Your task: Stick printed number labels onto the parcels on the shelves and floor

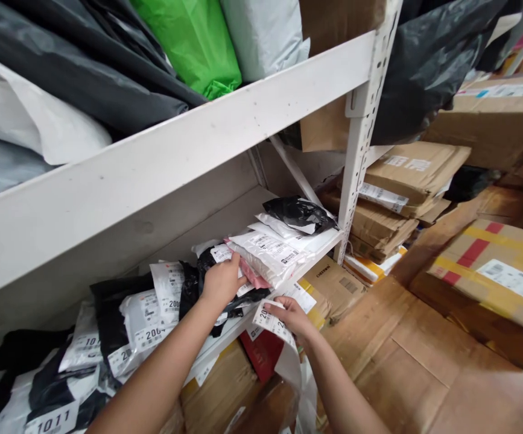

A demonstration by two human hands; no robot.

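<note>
My left hand [219, 281] reaches onto the lower shelf, fingers flat on a black mailer bag [198, 283] with a white label, next to a pink parcel [254, 278]. My right hand [292, 316] is below the shelf edge, fingers closed on a white mailer bag [275, 327] with a printed label reading "20..". The bag hangs down past my wrist. A pile of white labelled mailers [274, 252] lies just right of my left hand, with a black bag [298, 212] behind it.
A white metal shelf beam [175, 150] crosses above, with grey, green and white bags on top. An upright post [361, 132] stands at right. Numbered mailers [143, 325] fill the lower shelf at left. Cardboard boxes [491, 265] are stacked on the floor at right.
</note>
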